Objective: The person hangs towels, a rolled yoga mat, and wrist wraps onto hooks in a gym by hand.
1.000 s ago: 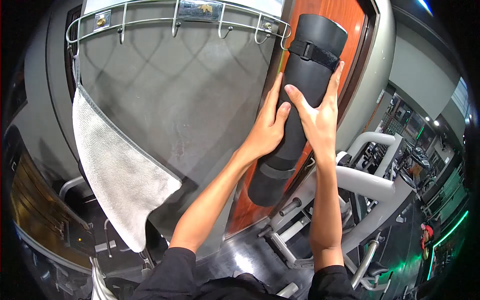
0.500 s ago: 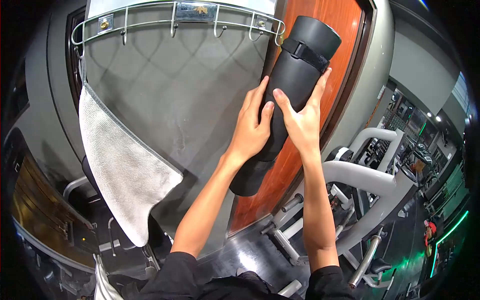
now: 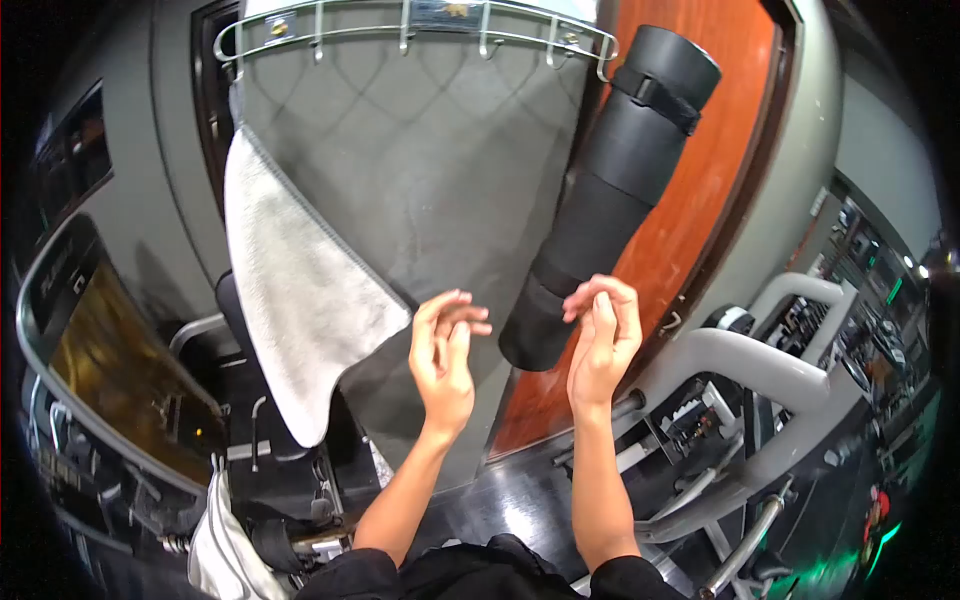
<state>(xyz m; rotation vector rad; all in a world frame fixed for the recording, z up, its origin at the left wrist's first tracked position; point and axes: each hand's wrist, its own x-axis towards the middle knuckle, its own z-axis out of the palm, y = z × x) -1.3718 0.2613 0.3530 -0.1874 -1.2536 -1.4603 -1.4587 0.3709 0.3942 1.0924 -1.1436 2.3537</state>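
A long black foam pad roll [image 3: 625, 180] with a strap round its upper part hangs tilted at the right end of the hook rack [image 3: 405, 40]; how it is held up is hidden. My right hand [image 3: 605, 345] is beside its lower end, fingers loosely curled and apart, gripping nothing. To the left of the roll, my left hand [image 3: 443, 365] is also free, with bent, separated fingers. A grey-white towel [image 3: 295, 280] hangs by a corner from the rack's left end, its right tip close to my left fingertips.
Behind the rack stands a grey panel [image 3: 410, 190], with a reddish-brown wooden door [image 3: 700, 190] at its right. Grey-framed gym equipment [image 3: 770, 370] occupies the right side. A second pale cloth [image 3: 222, 540] is at lower left, by a gold-toned panel [image 3: 120, 360].
Both hands have let go of the black foam pad roll and moved down and apart. The roll stays up by the rack. The view has shifted slightly left.
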